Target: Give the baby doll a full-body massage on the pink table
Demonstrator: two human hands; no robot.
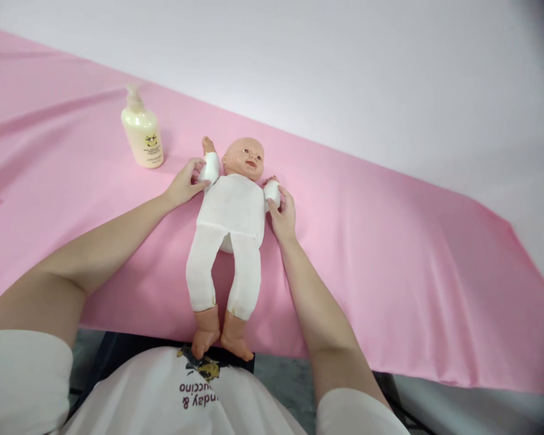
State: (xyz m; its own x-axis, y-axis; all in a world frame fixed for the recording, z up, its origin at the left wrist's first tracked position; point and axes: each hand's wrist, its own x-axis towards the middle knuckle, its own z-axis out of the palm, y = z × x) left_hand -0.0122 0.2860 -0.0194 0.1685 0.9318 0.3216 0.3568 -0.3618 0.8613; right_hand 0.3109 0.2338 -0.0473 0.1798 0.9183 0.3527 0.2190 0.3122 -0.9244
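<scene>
A baby doll (232,208) in white clothing lies face up on the pink cloth, its head away from me and its bare feet at the table's near edge. My left hand (188,181) has its fingers and thumb around the white-sleeved doll arm on the left. Around the doll's other arm, on the right, my right hand (283,214) is closed at the white sleeve. Both doll arms are raised beside its head.
A pump bottle (142,134) of pale yellow liquid stands on the pink cloth (367,254) to the left of the doll. Behind the table is a white surface (344,72). The cloth hangs in folds at the right.
</scene>
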